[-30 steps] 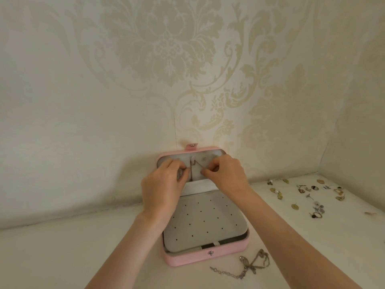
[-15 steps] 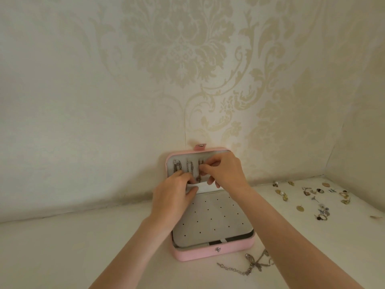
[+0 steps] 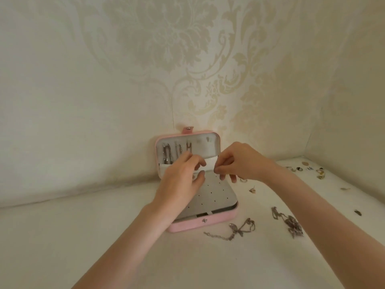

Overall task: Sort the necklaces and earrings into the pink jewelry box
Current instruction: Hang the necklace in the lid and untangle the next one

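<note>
Working at the open pink jewelry box (image 3: 200,223) against the wall, my left hand (image 3: 181,182) hovers, fingers loosely apart; my right hand (image 3: 239,163) pinches its white pocket edge (image 3: 209,163). The silver necklace (image 3: 235,230) beside it looks light, limp, tangle-prone; I'd lift it near the clasp.
</note>
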`<state>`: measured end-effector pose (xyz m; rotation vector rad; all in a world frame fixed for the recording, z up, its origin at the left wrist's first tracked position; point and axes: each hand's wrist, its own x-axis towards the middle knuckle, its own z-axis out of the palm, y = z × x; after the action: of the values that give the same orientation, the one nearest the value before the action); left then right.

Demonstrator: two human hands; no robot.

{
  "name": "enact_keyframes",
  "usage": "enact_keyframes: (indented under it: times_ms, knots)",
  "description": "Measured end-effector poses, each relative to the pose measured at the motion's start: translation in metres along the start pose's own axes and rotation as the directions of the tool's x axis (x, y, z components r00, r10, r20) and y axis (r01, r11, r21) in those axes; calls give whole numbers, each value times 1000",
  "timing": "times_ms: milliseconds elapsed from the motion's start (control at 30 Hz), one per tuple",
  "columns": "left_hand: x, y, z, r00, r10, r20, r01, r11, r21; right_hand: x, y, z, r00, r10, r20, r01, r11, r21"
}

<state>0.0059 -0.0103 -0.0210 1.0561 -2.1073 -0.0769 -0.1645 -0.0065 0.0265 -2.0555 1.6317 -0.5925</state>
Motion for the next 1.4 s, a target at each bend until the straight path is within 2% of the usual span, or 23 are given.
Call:
enact_keyframes:
  times_ms: [100,200,333,533,733,833,900,967,1033,1100,1233,1333,1400]
  knots:
    - [-11,24,7,986,94,136,-83,993,-84,-27,11,-7,981,61,187,-46,995,-88]
    - [-22,39,16,943,174,284,-150,983,-105,-49,24,-2,944,131,303,-81,982,-172]
    - [-34,48,24,863,185,469,-228,973,35,-64,34,17,942,117,313,-74,986,-148]
    - [-43,52,26,828,154,539,-269,953,140,-71,32,42,970,71,232,-29,984,-177]
    - [-54,59,27,872,58,487,-129,985,114,-73,29,39,944,115,308,-40,970,-240]
    - [-53,62,26,897,-13,442,11,1000,7,-78,28,21,920,125,371,-114,992,-52]
    - [-46,65,21,912,-73,404,131,984,-118,-81,27,4,932,113,345,-154,984,93]
    - [-36,69,11,911,-117,395,217,952,-217,-84,26,-10,938,102,331,-188,952,240]
    - [-26,70,0,904,-117,410,232,942,-243,-84,24,-19,937,84,339,-220,897,384]
    - [-16,71,-9,899,-112,424,239,936,-259,-84,22,-23,937,84,338,-237,865,442]
    - [-3,73,-22,894,-149,423,291,910,-295,-86,21,-25,947,84,311,-225,864,450]
    - [3,71,-28,872,-254,419,410,845,-342,-87,23,-29,955,105,277,-215,889,404]
    - [8,69,-32,821,-330,465,544,698,-465,-88,24,-31,960,110,259,-207,899,387]
